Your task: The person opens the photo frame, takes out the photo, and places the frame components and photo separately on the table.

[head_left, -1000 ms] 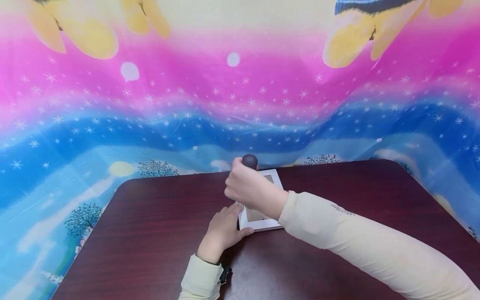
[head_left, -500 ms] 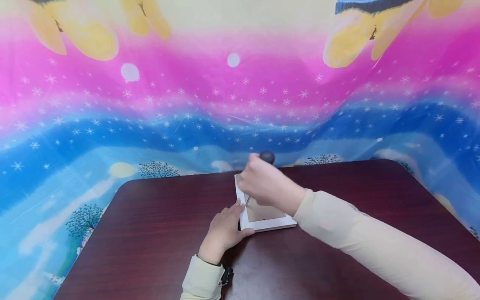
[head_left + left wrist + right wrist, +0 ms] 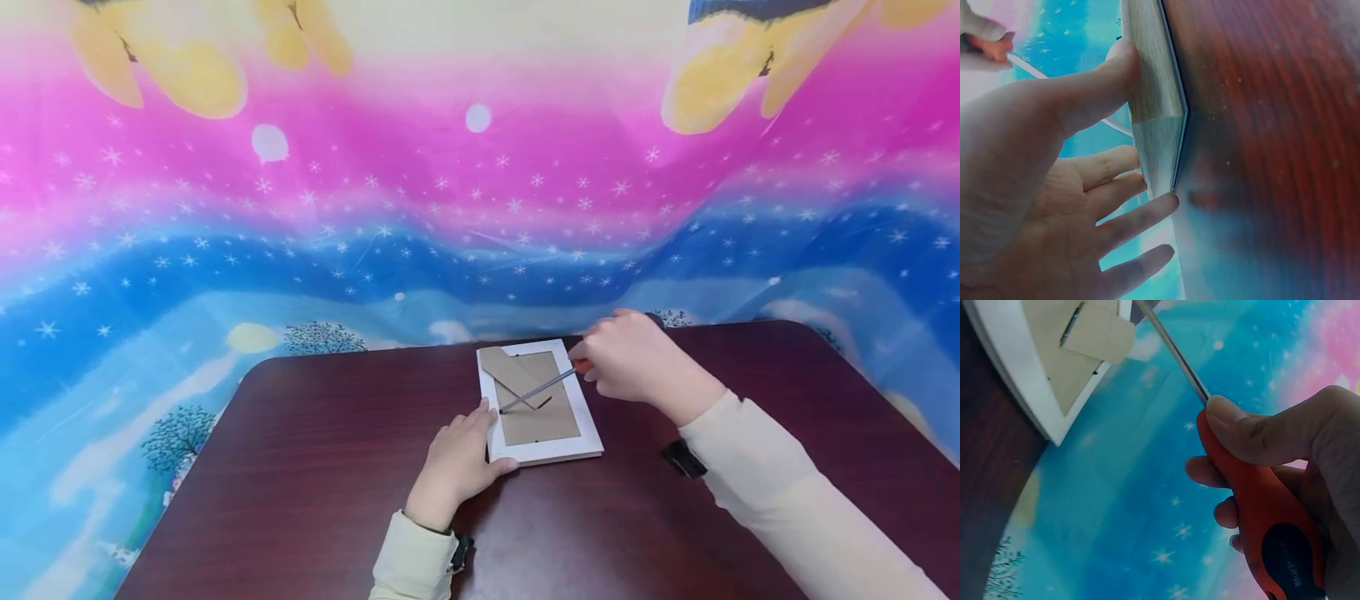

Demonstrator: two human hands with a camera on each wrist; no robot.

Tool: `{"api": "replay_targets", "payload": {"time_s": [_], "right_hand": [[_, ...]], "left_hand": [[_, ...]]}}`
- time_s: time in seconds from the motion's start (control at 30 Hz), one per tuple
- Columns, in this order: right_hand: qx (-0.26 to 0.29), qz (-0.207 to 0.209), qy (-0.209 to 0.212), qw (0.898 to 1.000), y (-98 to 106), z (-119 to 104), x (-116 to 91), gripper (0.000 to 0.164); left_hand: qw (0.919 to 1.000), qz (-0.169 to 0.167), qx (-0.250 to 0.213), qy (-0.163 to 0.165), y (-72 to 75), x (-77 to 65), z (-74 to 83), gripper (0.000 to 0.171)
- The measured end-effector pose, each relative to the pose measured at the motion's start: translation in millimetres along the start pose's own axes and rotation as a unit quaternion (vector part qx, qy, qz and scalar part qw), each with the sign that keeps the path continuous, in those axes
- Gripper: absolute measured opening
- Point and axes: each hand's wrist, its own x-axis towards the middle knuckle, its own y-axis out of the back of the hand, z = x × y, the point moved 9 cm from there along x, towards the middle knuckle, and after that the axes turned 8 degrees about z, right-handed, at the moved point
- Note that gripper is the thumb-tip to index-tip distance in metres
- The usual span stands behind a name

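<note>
A white picture frame (image 3: 540, 450) lies back side up on the table, showing its brown backing board (image 3: 536, 375) and a flat stand leg. Small dark tabs dot the board's edge. My right hand (image 3: 637, 362) grips a screwdriver (image 3: 1241, 475) by its red and black handle, to the right of the frame. Its metal shaft slants low across the backing, the tip at the inner left edge. My left hand (image 3: 459, 458) rests against the frame's left side, fingers mostly straight, thumb at the near corner; the left wrist view shows the thumb on the frame's side.
The dark reddish-brown table (image 3: 315, 467) has rounded far corners. Behind it hangs a pink and blue cloth (image 3: 420, 192) with snowflakes. A black band (image 3: 684, 458) sits at the right wrist, another at the left.
My right hand has moved from over the frame to its right side, tilting the screwdriver low and uncovering the backing. My left hand stays at the frame's left edge.
</note>
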Motion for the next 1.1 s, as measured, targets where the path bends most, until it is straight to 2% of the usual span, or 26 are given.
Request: {"api": "replay_targets", "payload": {"time_s": [0.17, 0.3, 0.6, 0.87, 1.1], "right_hand": [[0.029, 0.003, -0.042, 0.999, -4.8, 8.1, -17.5, 0.012], [0.038, 0.016, -0.060, 0.997, -4.6, 9.3, -27.9, 0.013], [0.011, 0.055, -0.098, 0.994, 8.2, 1.0, -49.9, 0.029], [0.027, 0.038, -0.152, 0.987, 1.7, 10.2, -68.8, 0.031], [0.029, 0.040, -0.160, 0.986, -4.8, 18.6, -75.9, 0.034]], "left_hand": [[1.0000, -0.002, 0.000, 0.000, -2.2, 0.1, 1.0, 0.076], [1.0000, -0.006, 0.005, -0.001, -4.0, 0.1, 2.2, 0.077], [0.9999, -0.011, 0.013, 0.000, -6.5, -1.3, 3.2, 0.078], [0.9998, -0.014, 0.013, 0.007, -7.1, -2.1, 0.6, 0.078], [0.9998, -0.017, 0.008, 0.006, -7.3, -3.6, -2.9, 0.078]]}}
